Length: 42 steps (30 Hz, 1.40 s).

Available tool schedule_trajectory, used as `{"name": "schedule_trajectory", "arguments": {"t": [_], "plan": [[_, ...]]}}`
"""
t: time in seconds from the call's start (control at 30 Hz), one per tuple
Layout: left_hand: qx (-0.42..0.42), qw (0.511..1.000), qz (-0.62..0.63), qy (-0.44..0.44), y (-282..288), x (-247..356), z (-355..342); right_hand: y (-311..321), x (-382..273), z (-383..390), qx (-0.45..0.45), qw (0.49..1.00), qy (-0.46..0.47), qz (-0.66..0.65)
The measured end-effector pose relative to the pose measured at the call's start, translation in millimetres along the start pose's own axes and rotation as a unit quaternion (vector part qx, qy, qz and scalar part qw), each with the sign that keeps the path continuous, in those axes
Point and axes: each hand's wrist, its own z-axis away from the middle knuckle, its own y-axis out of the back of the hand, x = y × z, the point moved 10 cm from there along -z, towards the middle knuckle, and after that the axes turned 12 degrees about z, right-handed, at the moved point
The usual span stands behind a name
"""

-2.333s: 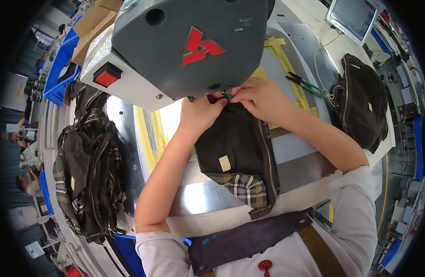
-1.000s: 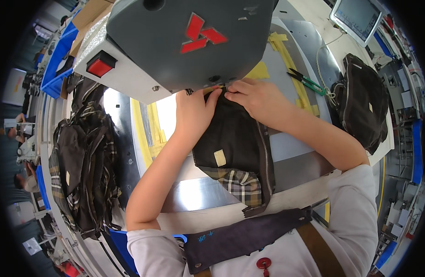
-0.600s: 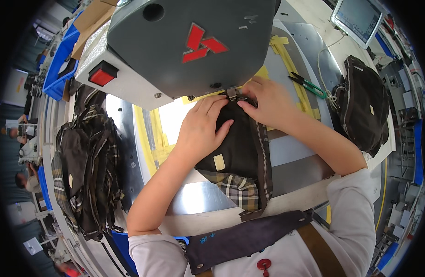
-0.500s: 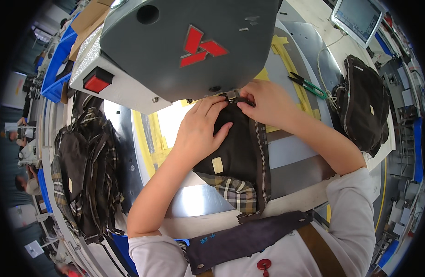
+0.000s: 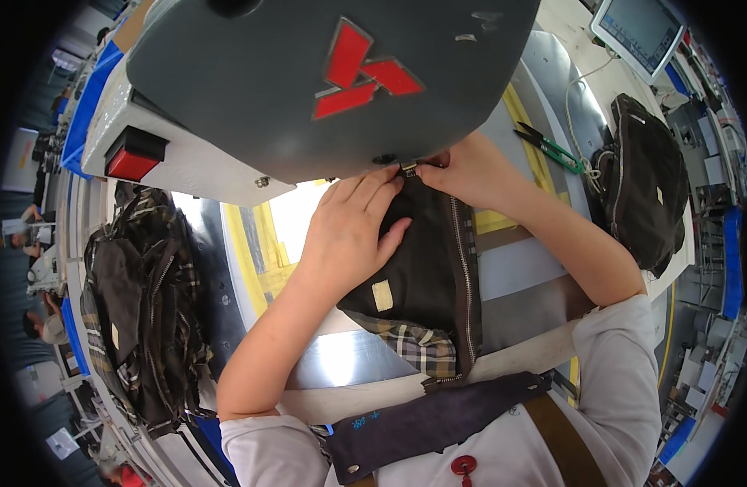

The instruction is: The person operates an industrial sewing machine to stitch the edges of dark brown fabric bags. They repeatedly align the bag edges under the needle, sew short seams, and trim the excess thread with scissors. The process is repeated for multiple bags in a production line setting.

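A black zippered fabric piece (image 5: pixel 406 268) lies under the grey sewing machine head (image 5: pixel 308 138), with a small pale label on it and a plaid part at its near end. A metal zipper runs along its right side. My left hand (image 5: pixel 353 223) rests on the far left part of the cloth, its fingers stretched toward the machine and its thumb apart. Close by, my right hand (image 5: pixel 462 174) pinches the far end of the fabric piece beside a small dark tab with light marks, just below the head. The needle area is hidden behind the head.
Stacked black and plaid pieces (image 5: pixel 146 316) lie at the left, and another black zippered piece (image 5: pixel 645 187) at the right. Green-handled thread snips (image 5: pixel 552 150) rest on the metal plate. A screen (image 5: pixel 639 34) stands far right; a red switch (image 5: pixel 135 154) sits on the machine.
The view has shifted, so the machine head looks larger and closer. My right fingers have moved slightly left, nearer the left fingertips, at the far end of the cloth. My left hand stays on it.
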Motion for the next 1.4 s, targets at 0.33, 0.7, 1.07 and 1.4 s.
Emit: {"name": "schedule_trajectory", "arguments": {"t": [0.33, 0.7, 1.07, 1.4], "plan": [[-0.004, 1.0, -0.02, 0.001, 2, 0, 0, 14, -8, 8, 0.026, 0.999, -0.032, -0.003], [-0.012, 1.0, -0.018, -0.012, 2, 0, -1, 17, -17, 7, 0.043, 0.998, 0.006, 0.046], [-0.011, 1.0, -0.026, -0.011, 2, 1, -2, 0, -3, -2, -0.024, 0.999, 0.034, 0.007], [-0.01, 0.999, -0.045, -0.023, 2, 3, -1, 14, -5, 5, 0.01, 1.0, 0.002, -0.003]]}}
